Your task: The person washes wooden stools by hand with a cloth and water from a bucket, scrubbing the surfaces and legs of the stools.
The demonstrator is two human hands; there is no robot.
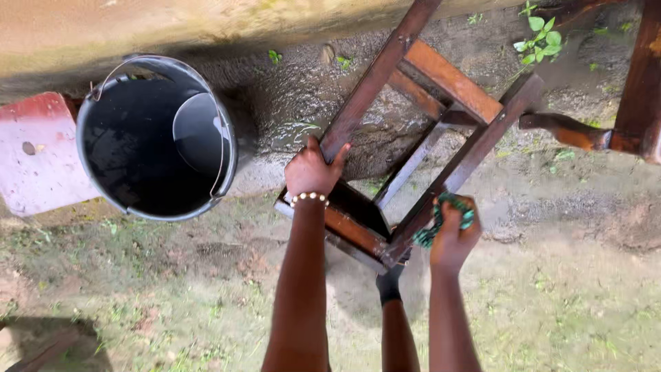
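A wet brown wooden chair frame [451, 83] lies tipped on its side over muddy ground. My left hand [313, 169], with a beaded bracelet at the wrist, grips one of its legs near the lower end. My right hand [453, 234] is closed on a green scrubbing cloth [441, 217] pressed against the neighbouring leg. Below the frame a dark-shod foot [390, 282] of mine shows between my arms.
A black bucket [113, 186] with a wire handle stands at the left, holding dark water. A reddish-white slab [34, 151] lies beside it. More brown wooden furniture [633, 89] is at the upper right. Wet soil and sparse grass [564, 310] surround everything.
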